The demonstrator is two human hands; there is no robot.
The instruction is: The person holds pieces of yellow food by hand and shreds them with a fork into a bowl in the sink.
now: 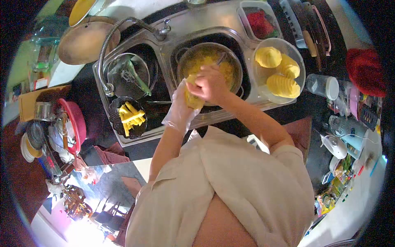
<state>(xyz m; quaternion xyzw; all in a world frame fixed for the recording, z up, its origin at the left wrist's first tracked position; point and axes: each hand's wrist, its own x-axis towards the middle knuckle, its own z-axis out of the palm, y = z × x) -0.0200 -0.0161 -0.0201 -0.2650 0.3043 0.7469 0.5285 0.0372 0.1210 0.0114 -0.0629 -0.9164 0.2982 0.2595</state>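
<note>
My left hand [180, 105], in a clear plastic glove, grips a peeled yellow pineapple [193, 99] at the near rim of a metal pot [239, 76]. Over the pot, my right hand [210, 84] is closed, its fingers against the top of the pineapple. Beyond its knuckles sticks out a thin grey metal piece [222, 58]; I cannot tell whether that hand holds it. Yellow shreds or pulp [197, 59] lie in the pot, which stands in the right sink basin. More peeled pineapples [283, 85] with spiral grooves sit in a clear bowl [302, 74] on the right.
Yellow sticks [131, 117] lie in a black dish [116, 108] on the left. A glass bowl [113, 74] with a green-handled peeler [140, 80] is in the left basin, under a curved faucet [105, 49]. Knives [310, 43] and a lidded jar [323, 85] stand right.
</note>
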